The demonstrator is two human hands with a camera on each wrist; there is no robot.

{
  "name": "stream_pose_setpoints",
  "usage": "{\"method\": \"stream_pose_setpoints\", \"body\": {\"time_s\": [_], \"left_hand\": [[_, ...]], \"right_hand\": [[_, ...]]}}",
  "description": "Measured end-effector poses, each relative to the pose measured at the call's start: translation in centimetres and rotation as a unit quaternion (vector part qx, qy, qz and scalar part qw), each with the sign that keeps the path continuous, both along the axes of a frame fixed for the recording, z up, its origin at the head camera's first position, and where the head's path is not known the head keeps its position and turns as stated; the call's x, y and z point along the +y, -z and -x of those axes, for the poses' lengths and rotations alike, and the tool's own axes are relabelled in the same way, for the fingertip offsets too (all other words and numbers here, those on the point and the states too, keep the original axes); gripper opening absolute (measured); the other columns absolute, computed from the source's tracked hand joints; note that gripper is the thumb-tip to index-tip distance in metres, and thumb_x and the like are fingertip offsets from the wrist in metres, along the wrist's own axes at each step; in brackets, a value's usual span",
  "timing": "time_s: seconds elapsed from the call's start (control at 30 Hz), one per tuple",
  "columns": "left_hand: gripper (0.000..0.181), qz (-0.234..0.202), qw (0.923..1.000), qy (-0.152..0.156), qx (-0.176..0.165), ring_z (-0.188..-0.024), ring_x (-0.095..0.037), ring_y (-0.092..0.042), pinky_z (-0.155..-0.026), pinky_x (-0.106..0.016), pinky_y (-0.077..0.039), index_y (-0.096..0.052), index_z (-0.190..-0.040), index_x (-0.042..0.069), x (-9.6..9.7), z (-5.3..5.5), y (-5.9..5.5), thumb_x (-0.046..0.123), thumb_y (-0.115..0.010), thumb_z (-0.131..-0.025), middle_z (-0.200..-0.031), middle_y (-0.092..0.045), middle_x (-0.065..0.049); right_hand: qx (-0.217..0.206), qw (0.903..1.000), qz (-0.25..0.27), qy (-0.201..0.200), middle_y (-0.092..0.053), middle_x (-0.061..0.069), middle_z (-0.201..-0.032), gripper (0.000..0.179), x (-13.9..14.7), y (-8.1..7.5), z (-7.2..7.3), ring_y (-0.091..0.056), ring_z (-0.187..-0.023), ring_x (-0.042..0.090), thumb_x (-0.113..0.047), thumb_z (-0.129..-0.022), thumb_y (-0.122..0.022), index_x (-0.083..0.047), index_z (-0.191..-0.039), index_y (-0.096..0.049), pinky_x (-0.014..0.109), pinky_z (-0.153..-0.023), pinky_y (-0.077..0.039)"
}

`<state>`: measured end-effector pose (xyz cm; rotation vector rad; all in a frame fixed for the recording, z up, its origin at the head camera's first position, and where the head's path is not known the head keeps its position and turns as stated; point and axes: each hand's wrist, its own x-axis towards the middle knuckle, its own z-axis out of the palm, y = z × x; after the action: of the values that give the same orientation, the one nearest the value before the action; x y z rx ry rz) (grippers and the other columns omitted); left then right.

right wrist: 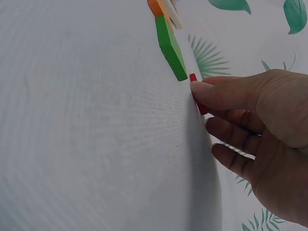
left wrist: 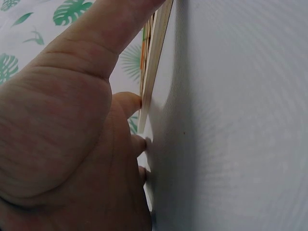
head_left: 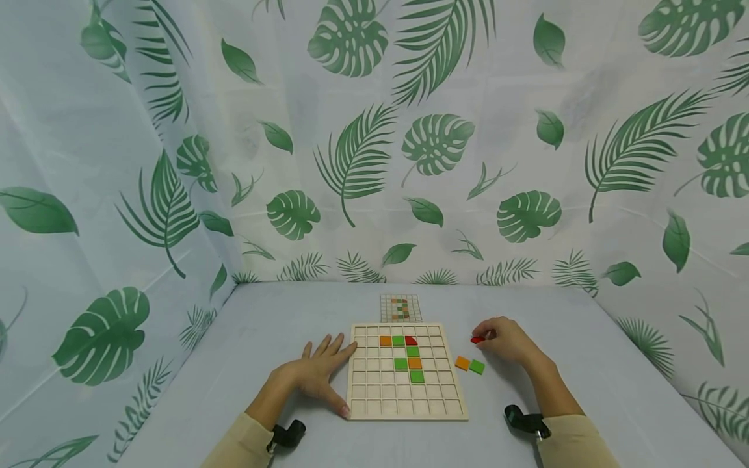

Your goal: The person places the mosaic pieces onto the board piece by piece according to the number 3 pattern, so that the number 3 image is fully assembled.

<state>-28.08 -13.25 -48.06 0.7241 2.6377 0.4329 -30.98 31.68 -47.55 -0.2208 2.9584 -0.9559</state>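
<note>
A wooden grid board (head_left: 374, 392) lies on the table, with several orange, green and red tiles in its cells. Along its left edge my left hand (head_left: 318, 372) is spread, thumb near the front corner and index fingertip on the upper edge. In the left wrist view the thumb (left wrist: 96, 43) reaches to the board's side (left wrist: 155, 62). To the board's right, my right hand (head_left: 508, 339) pinches a red tile (right wrist: 202, 107) between thumb and fingers, close over the table. An orange tile (head_left: 462, 363) and a green tile (head_left: 476, 367) lie between that hand and the board.
Behind the board lies a small pattern card (head_left: 400, 308) with a grid of coloured squares. A white table (head_left: 281, 305) spreads around everything, and leaf-printed cloth (head_left: 374, 162) walls it in at the back and sides.
</note>
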Motion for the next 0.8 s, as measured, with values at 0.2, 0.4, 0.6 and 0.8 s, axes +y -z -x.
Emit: {"method": "stream_pose_setpoints", "body": {"time_s": [0.2,0.4,0.6,0.8], "left_hand": [[0.136,-0.002,1.0000,-0.002,-0.004,-0.163,-0.040,0.004,-0.125,-0.071,0.002,-0.015,-0.169,0.027,0.03,-0.05,-0.04,0.073,-0.088,-0.064,-0.177,-0.001,-0.013],[0.136,-0.005,1.0000,0.000,-0.003,-0.163,-0.040,0.004,-0.125,-0.071,0.002,-0.014,-0.169,0.027,-0.03,0.01,0.01,0.073,-0.088,-0.064,-0.177,-0.001,-0.012],[0.136,-0.007,1.0000,0.001,-0.002,-0.163,-0.040,0.004,-0.124,-0.072,0.002,-0.014,-0.169,0.027,-0.11,0.10,0.11,0.073,-0.087,-0.064,-0.177,0.000,-0.012],[0.137,-0.007,1.0000,0.003,-0.001,-0.163,-0.040,0.004,-0.124,-0.072,0.002,-0.013,-0.169,0.027,-0.12,0.13,0.25,0.074,-0.087,-0.064,-0.177,0.000,-0.013]], "right_hand": [[-0.013,0.9999,0.008,-0.003,-0.068,0.005,-0.093,0.017,0.09,0.14,0.08,-0.055,-0.084,0.021,-0.002,-0.089,-0.076,-0.006,-0.106,-0.077,0.033,-0.070,-0.047],[-0.004,0.9999,0.002,-0.016,-0.066,0.004,-0.091,0.016,0.25,0.27,0.17,-0.055,-0.085,0.021,-0.003,-0.088,-0.077,-0.007,-0.103,-0.075,0.033,-0.072,-0.047],[-0.003,0.9997,0.013,-0.022,-0.066,0.003,-0.089,0.014,0.18,0.40,0.28,-0.056,-0.084,0.020,-0.001,-0.087,-0.077,-0.009,-0.097,-0.071,0.033,-0.074,-0.049],[-0.002,0.9995,0.021,-0.023,-0.067,0.002,-0.087,0.009,0.09,0.62,0.44,-0.057,-0.083,0.020,-0.003,-0.090,-0.076,-0.009,-0.094,-0.071,0.033,-0.075,-0.050]]}}
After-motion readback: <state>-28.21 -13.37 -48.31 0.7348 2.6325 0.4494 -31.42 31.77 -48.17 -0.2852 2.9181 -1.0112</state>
